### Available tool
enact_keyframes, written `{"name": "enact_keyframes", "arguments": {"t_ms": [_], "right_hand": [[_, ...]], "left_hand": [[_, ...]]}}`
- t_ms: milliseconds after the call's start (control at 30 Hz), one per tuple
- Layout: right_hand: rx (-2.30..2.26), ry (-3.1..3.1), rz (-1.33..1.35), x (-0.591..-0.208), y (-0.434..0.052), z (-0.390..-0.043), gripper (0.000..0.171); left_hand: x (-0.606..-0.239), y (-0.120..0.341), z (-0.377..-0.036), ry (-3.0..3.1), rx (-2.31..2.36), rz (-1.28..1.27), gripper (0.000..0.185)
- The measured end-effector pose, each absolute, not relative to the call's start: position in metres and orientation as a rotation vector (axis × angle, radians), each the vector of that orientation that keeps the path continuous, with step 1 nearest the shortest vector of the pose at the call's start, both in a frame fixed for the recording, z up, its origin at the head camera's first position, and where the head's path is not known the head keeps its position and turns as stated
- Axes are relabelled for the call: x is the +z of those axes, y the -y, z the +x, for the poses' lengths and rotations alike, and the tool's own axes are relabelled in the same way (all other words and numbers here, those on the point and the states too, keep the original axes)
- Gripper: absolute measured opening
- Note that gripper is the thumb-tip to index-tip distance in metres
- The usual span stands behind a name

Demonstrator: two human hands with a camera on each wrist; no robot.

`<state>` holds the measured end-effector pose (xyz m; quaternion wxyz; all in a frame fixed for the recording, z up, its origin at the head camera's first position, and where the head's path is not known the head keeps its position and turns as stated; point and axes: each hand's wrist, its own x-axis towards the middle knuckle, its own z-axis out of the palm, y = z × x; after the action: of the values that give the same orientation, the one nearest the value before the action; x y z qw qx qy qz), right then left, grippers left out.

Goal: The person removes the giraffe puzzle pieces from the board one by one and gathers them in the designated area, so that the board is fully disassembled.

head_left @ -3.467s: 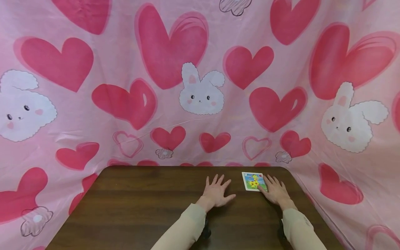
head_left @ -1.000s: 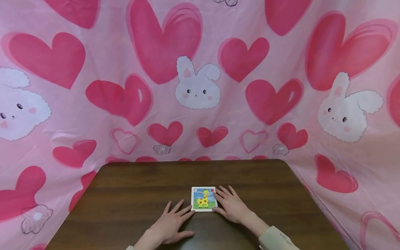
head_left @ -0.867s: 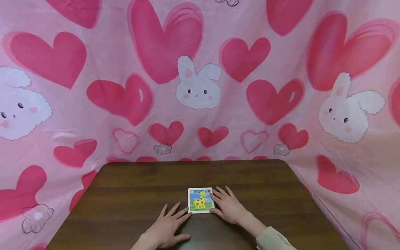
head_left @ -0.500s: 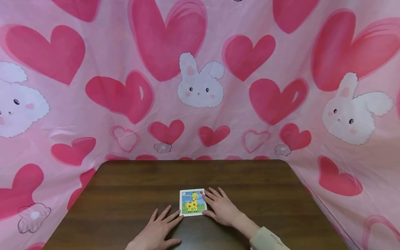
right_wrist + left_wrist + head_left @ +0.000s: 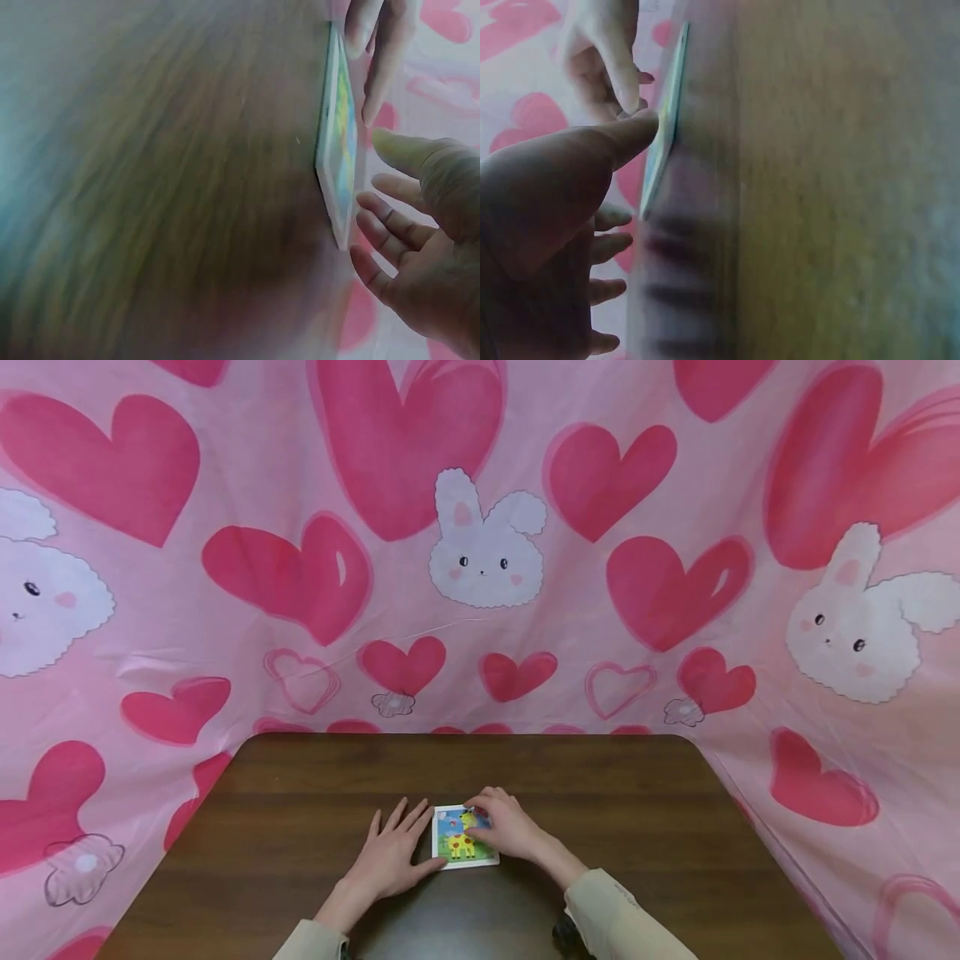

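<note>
A square picture board (image 5: 459, 850) lies on the table, with a yellow giraffe and a white border. My left hand (image 5: 382, 862) has its fingers spread along the board's left side, and its thumb reaches the near left corner. Over the upper right part of the picture is my right hand (image 5: 512, 828), its fingers bent and its thumb held apart from them. In the right wrist view, a gap shows between the right hand's fingertips (image 5: 364, 201) and the board (image 5: 341, 142). From the left wrist, the left thumb (image 5: 641, 127) overlaps the board's face.
The dark brown wooden table (image 5: 300, 827) has rounded far corners. A pink cloth (image 5: 405, 610) printed with hearts and rabbits hangs behind it and at both sides. Dark wrist gear (image 5: 567, 935) shows by the right sleeve.
The board has come from the far right to the middle, pulled by my right hand. In the last half second, that hand has moved left over the picture, and my left hand forward along the edge.
</note>
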<state>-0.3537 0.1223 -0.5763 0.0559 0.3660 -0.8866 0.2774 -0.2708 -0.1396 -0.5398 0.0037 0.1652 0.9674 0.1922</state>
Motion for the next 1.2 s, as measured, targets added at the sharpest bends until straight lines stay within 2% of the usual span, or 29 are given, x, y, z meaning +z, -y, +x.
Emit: {"name": "enact_keyframes", "arguments": {"t_ms": [333, 867, 1000, 1200], "right_hand": [[0.841, 2.815, 0.941, -0.602, -0.099, -0.374, 0.041], [0.874, 2.765, 0.9, -0.61, -0.085, -0.368, 0.039], [0.915, 2.719, 0.924, -0.601, -0.082, -0.36, 0.037], [0.956, 2.704, 0.98, -0.561, -0.078, -0.339, 0.034]], "left_hand": [[-0.544, 0.14, -0.271, -3.034, 0.605, 0.491, 0.087], [-0.538, 0.14, -0.268, -3.006, 0.566, 0.477, 0.088], [-0.542, 0.142, -0.27, -2.999, 0.591, 0.493, 0.087], [-0.555, 0.144, -0.276, -3.01, 0.619, 0.481, 0.086]]}}
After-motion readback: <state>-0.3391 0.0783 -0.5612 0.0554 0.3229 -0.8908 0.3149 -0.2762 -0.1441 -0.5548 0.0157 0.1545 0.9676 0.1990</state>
